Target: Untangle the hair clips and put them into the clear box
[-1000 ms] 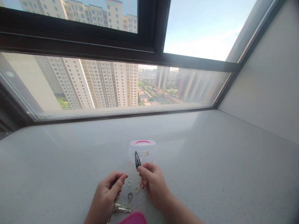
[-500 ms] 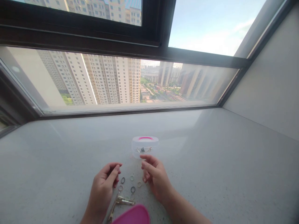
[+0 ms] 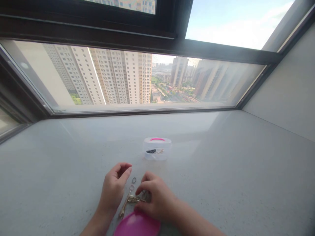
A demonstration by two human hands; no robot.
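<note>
My left hand [image 3: 114, 183] hovers left of the small items, thumb and forefinger tips pressed together; anything between them is too small to make out. My right hand [image 3: 158, 196] reaches over the items, thumb and forefinger apart around the gold metal hair clip [image 3: 134, 199]. Another long gold hair clip [image 3: 124, 207] lies slanted on its left. A dark small ring-shaped band [image 3: 134, 180] and a pinkish band [image 3: 132, 187] lie between my hands. Other bands are partly hidden under my right hand. Nearest me is a bright pink rounded piece [image 3: 137, 225], cut off by the frame's bottom edge.
A clear plastic box [image 3: 157, 156] with a pink handle stands beyond my hands, a dark clip and thin gold items inside it. The pale speckled sill [image 3: 221, 170] runs up to the dark window frame [image 3: 137, 113]. A white wall [image 3: 290, 98] rises on the right.
My right hand has come down and toward me, from near the box to over the hair clips and bands. The left hand keeps its pinch. The whole view has shifted slightly.
</note>
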